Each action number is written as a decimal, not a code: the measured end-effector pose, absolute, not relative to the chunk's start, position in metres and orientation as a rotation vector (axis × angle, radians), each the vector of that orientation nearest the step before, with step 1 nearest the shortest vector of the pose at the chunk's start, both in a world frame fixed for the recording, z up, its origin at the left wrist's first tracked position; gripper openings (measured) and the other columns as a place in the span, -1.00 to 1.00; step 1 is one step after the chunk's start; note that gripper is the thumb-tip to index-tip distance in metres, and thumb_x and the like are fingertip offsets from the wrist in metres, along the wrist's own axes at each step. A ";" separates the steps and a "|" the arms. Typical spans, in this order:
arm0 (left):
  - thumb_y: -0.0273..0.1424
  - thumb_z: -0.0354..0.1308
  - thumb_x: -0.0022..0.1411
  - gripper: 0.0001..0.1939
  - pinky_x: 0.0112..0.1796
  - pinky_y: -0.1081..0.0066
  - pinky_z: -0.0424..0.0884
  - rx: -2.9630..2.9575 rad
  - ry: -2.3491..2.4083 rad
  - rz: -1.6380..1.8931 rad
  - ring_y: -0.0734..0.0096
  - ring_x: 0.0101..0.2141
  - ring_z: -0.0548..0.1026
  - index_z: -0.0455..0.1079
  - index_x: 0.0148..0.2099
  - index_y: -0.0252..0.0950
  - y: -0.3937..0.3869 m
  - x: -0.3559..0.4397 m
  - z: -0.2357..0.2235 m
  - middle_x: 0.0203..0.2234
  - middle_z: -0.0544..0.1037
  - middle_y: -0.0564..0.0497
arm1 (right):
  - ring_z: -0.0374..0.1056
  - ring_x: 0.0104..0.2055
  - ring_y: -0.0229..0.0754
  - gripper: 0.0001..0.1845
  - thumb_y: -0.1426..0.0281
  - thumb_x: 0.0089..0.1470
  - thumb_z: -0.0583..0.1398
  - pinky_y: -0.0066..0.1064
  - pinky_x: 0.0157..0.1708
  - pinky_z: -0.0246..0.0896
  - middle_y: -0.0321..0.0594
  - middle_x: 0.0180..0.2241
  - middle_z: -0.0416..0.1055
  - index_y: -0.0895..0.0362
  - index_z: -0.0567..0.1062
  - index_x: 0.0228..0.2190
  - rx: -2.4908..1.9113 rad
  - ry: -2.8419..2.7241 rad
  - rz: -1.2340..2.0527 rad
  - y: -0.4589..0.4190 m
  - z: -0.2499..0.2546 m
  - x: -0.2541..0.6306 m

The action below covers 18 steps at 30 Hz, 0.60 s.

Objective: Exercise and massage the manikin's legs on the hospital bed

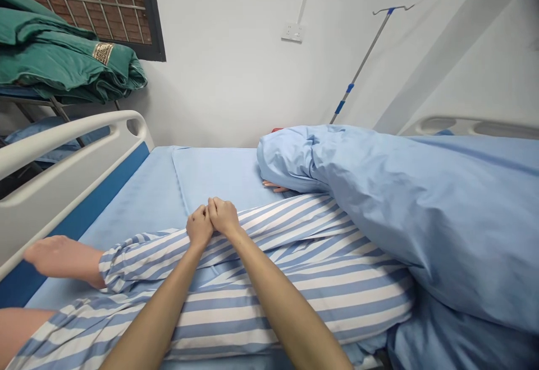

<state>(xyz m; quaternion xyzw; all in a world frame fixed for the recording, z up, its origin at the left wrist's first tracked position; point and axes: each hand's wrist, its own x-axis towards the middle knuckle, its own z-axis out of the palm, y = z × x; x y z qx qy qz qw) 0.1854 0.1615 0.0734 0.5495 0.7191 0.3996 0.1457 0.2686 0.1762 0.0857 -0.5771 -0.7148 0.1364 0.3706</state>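
Observation:
Blue-and-white striped trousers (295, 283) cover the legs of a figure lying on the bed. My left hand (200, 225) is closed at the upper edge of the far trouser leg, around the shin or knee. Close against it, my right hand (223, 215) is closed too, knuckles up, with the two thumbs side by side. Both seem to grip the striped cloth, though my fingertips are hidden. A bare foot (63, 257) sticks out of the far trouser leg at the left. The near leg lies under my forearms, its foot cut off by the frame.
A light-blue quilt (421, 207) is bunched over the figure's upper body, with a hand (275, 186) showing beneath it. The bed's end board (71, 140) rises at the left. An IV pole (362, 64) stands by the wall. Green folded covers (63, 61) lie at upper left.

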 end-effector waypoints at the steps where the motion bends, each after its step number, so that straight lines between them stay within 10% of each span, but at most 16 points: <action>1: -0.25 -0.15 0.14 -0.67 -0.52 0.45 -0.06 1.593 2.093 1.130 0.50 -0.59 0.12 0.12 -0.61 -0.26 0.161 0.187 0.074 -0.69 0.28 0.08 | 0.13 -0.53 -0.28 -0.60 0.25 0.16 -0.11 -0.46 -0.46 -0.10 -0.29 -0.60 0.31 0.12 0.36 -0.56 -1.492 -1.845 0.333 0.176 0.083 0.273; 18: -0.28 -0.12 0.10 -0.68 -0.53 0.47 0.03 1.427 1.879 1.355 0.53 -0.61 0.13 0.07 -0.65 -0.26 0.180 0.226 0.081 -0.73 0.20 0.13 | 0.16 -0.54 -0.30 -0.53 0.19 0.14 -0.14 -0.51 -0.54 0.00 -0.31 -0.63 0.28 0.14 0.30 -0.63 -1.274 -1.424 0.773 0.185 0.073 0.289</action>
